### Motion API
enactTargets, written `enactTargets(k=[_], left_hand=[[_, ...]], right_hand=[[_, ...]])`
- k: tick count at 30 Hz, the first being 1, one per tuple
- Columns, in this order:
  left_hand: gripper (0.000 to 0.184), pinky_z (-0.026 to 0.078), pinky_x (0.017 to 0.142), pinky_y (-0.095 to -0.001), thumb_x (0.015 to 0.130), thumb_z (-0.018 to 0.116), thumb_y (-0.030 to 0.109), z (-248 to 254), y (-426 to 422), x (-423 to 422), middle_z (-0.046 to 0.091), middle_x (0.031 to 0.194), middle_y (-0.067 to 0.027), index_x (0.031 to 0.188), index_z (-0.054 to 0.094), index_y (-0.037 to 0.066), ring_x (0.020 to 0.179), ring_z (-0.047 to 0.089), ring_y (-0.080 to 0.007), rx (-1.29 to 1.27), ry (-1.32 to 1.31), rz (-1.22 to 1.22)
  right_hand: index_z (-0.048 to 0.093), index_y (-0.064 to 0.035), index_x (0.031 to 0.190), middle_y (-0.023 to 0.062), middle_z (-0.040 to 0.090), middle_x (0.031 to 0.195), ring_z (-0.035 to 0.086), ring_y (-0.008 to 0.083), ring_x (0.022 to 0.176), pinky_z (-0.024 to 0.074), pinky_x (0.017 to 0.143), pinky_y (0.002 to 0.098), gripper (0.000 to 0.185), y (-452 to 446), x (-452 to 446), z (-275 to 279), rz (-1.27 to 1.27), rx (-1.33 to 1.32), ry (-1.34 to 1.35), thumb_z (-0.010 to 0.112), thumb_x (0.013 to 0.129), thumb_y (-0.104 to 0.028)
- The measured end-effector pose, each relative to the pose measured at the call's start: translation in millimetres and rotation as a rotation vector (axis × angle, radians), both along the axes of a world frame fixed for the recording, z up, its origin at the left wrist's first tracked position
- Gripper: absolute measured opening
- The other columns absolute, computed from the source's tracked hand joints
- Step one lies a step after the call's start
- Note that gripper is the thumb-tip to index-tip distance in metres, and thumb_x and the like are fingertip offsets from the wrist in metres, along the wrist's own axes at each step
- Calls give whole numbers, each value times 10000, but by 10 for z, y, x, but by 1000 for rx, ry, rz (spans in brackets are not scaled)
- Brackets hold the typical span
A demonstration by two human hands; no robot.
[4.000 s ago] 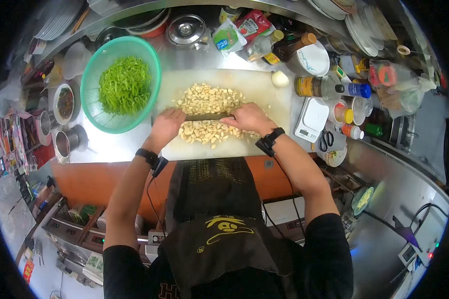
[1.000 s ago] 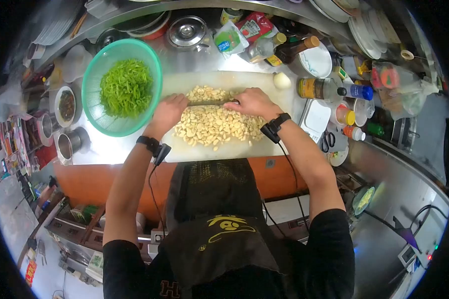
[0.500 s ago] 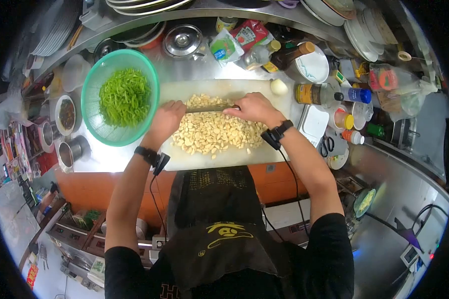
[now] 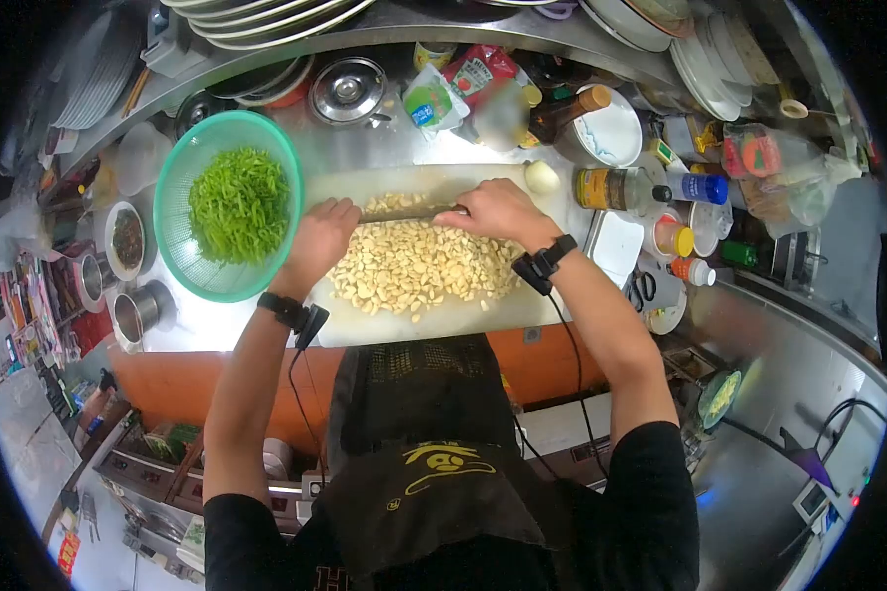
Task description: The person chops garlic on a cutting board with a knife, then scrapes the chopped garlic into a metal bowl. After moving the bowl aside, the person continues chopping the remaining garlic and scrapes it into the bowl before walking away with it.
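While the right hand [image 4: 495, 212] is closed around the handle end of the knife [image 4: 404, 216], its thumb pointing in along the blade, the left hand [image 4: 328, 229] has its fingers curled at the opposite end; whether they pinch the metal or only press on it cannot be told. Seen nearly edge-on, the knife spans the space between the hands, over the cutting board [image 4: 350, 330]. Most of the pale chopped pieces [image 4: 414, 268] spread on the board on the wearer's side of the blade, while a smaller part shows just beyond it, partly hidden by the knife. Close on the outer side of the left hand, the green colander [image 4: 162, 212] with shredded greens [image 4: 237, 205] crowds that side, its rim near the wrist. Just beyond the right hand, a whitish bulb [image 4: 541, 177] occupies the board's far corner. Farther out to the right of that hand are a yellow-labelled jar [image 4: 599, 188], a white scale [image 4: 615, 246] and black-handled scissors [image 4: 643, 289]. Beyond both hands, a metal lid [image 4: 349, 90], packets [image 4: 480, 74] and a dark bottle [image 4: 569, 110] line the back of the counter.
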State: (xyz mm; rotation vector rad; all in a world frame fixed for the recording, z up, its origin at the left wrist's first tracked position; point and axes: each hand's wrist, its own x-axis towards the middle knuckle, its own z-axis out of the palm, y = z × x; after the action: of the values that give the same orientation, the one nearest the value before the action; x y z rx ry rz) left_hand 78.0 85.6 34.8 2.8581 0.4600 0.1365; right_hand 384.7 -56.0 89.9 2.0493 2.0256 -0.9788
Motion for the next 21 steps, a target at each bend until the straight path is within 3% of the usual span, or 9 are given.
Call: enactTargets(k=[2,8,16,21], left_hand=[[126,568,887,-398,868,687,71,152,37,41,675,992,-108,981,638,47,989,680,-298,-32,19,-10],[127,566,873,-409,864,696,86,-272,95,89,669,987,-117,961,623,46,981,679,-308,43,-61,-21],[109,573,861,-417,867,683,75,-75,118,144,677,997,-120,956,626,46,975,686,-309,-29,22,16],[104,576,867,-412,863,671,53,-312,188,238,693,1004,-122,961,639,42,978,689,-312,-8,-6,25]], right_hand=[[838,-94,950,197,766,849,743,400,877,583,840,497,735,23,18,2,-18,-21,32,507,1017,-747],[831,-76,910,209,757,831,736,423,860,582,835,503,748,68,131,-481,-1,54,28,513,1012,-746],[826,-52,911,221,756,847,725,439,873,573,852,514,761,131,147,15,-45,-25,60,508,1020,-735],[818,-34,889,222,750,826,719,446,853,568,851,520,762,159,234,-418,-40,68,75,529,1015,-728]])
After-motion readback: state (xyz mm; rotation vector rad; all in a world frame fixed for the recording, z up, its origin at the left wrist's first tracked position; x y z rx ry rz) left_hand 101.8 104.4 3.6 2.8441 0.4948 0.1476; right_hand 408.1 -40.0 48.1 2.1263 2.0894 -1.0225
